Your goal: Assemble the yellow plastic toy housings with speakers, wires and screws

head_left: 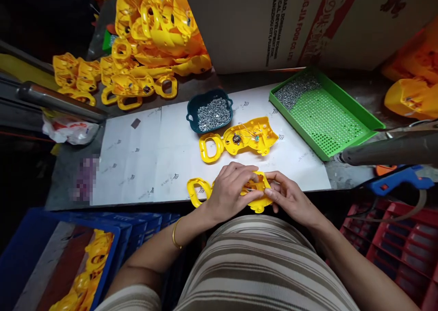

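At the front edge of the white board lies a yellow plastic shell half (260, 203) with a loop handle on its left, its hollow side up. My left hand (231, 187) reaches over its middle, thumb and fingers curled around it and partly hiding the inside. My right hand (289, 194) pinches the shell's right end between thumb and fingers. Just beyond them rests a second yellow shell half (251, 135), holding a round speaker-like part, thin wires and a small green circuit board. Behind it stands a dark teal basket (192, 123) full of small metal screws.
A green perforated tray (328, 133) with screws at its far end sits at the right. Yellow shells (157, 37) are heaped at the back left. A large carton (246, 23) stands behind. Blue crates (137, 229), a red crate (393, 238) and a blue tool (397, 181) flank me.
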Demonstrator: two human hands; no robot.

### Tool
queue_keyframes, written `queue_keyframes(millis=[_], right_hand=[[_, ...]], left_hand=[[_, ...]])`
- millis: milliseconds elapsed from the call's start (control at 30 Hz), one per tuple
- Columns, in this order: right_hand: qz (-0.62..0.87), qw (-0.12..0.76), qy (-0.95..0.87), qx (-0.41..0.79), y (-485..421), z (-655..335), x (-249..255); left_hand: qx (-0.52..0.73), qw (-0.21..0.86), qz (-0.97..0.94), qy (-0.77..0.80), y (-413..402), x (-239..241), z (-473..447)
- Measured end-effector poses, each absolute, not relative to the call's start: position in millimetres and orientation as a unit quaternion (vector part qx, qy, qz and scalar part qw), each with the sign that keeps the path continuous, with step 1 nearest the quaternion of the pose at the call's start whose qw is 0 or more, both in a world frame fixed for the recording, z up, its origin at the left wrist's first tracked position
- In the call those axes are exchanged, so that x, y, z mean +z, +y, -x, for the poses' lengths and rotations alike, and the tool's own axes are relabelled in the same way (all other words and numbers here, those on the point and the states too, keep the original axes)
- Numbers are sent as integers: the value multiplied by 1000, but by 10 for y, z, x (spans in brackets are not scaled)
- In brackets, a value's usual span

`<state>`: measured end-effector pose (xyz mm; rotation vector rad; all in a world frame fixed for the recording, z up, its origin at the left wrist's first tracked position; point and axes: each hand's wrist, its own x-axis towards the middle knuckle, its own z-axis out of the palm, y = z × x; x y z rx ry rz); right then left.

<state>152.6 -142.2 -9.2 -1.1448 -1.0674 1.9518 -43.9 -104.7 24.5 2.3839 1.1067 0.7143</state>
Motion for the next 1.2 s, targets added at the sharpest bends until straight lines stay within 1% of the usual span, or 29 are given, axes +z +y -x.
queue_keyframes(millis=[133,233,300,367,433,500,567,633,700,767,867,933,967,1000,1067,1133,1200], right_hand=[[422,305,-430,738,-1375,-1552,-63],[435,328,-436,716,-1325,-1539,-119],[457,328,-439,701,-1290,-1547,-173],[482,299,-451,689,-1249,-1593,-187],[511,266,-498,648,-1178,-1667,-117],[543,258,-586,543,-1040,-1729,40],[572,273,-673,382,-806,-1722,231],[591,292,-715,235,-483,-1619,386],[594,258,-747,151,-123,-1438,459],[581,166,-785,137,203,-1231,453],[569,56,-803,168,525,-983,374],[560,20,-802,205,618,-907,327],[555,15,-801,224,636,-901,313],[551,21,-799,241,638,-915,306],[547,67,-789,272,603,-1004,303],[558,151,-761,295,519,-1155,296],[569,259,-708,328,396,-1337,269]], left_hand=[[258,199,-896,301,-817,257,453],[290,171,-909,246,-670,143,433],[290,154,-915,235,-596,46,415],[265,151,-920,246,-543,-30,398],[236,155,-921,269,-508,-63,388],[228,151,-919,283,-487,-52,391],[246,134,-918,282,-476,-13,413],[268,108,-913,286,-475,36,457],[284,76,-905,308,-485,81,521],[299,46,-893,333,-502,111,596],[317,22,-882,349,-526,122,707],[321,19,-878,354,-533,110,765],[321,18,-878,355,-531,102,786],[322,16,-877,357,-525,94,802],[327,16,-873,362,-501,84,815],[339,19,-865,370,-454,86,799],[352,25,-854,383,-380,95,749]])
